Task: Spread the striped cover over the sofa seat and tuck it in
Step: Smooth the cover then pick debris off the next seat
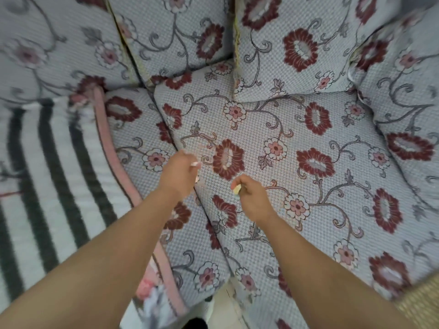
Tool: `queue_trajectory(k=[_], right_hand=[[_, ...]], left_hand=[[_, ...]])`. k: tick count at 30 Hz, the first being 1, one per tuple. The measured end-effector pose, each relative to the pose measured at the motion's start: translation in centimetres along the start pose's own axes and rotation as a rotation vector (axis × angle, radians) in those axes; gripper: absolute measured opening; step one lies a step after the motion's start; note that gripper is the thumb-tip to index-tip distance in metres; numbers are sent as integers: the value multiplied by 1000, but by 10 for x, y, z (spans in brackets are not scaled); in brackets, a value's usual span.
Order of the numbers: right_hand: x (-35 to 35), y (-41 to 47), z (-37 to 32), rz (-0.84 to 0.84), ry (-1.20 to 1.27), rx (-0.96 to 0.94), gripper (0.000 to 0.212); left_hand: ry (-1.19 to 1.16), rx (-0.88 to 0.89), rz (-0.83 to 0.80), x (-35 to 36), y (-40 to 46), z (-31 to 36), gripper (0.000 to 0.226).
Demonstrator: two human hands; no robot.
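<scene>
1. The striped cover (47, 167) lies on the left seat of the sofa, its pink-edged border running from near the back cushions (166, 36) toward the front edge.
2. Its stripes and long axis run the same way, back to front.
3. The floral seat cushion (285, 162) in the middle is bare, so most of the spreading and all the tucking appear left.
4. The left hand (180, 172) and right hand (249, 198) hover over that cushion with fingers curled in; neither grips the cover.
</scene>
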State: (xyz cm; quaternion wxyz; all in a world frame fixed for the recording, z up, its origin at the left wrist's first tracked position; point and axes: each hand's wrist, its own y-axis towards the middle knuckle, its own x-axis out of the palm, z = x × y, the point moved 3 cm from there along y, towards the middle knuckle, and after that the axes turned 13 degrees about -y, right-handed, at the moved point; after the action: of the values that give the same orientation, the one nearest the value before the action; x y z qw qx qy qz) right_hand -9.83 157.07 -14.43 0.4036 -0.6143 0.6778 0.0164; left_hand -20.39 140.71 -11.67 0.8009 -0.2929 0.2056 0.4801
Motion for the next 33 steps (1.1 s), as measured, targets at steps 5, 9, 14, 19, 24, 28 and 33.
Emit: queue_trajectory(k=[5,9,14,19,24,28,33], right_hand=[[36,-31,-56,-56,-142,-108,26],[78,-62,-109,-87,-200,-232,25],[163,-118,-195,-174,-227,-406,36],[260,-176,-273,-313,-249,-608,29],[360,-243,-313,-513,-345,-821,51],[422,-301,-317,-653,-488,-1008,52],[476,-387,-285,-868,-675,-1215,49]], left_hand=[[-129,14,94,-65,-66,-13,24],[-159,-15,224,-118,-141,-44,25],[-172,-181,425,-189,-250,-106,22],[-138,-291,656,-241,-341,-165,19],[-116,-492,839,-253,-449,-227,31],[-194,-695,974,-231,-541,-258,36],[-316,-912,1228,-165,-655,-266,29]])
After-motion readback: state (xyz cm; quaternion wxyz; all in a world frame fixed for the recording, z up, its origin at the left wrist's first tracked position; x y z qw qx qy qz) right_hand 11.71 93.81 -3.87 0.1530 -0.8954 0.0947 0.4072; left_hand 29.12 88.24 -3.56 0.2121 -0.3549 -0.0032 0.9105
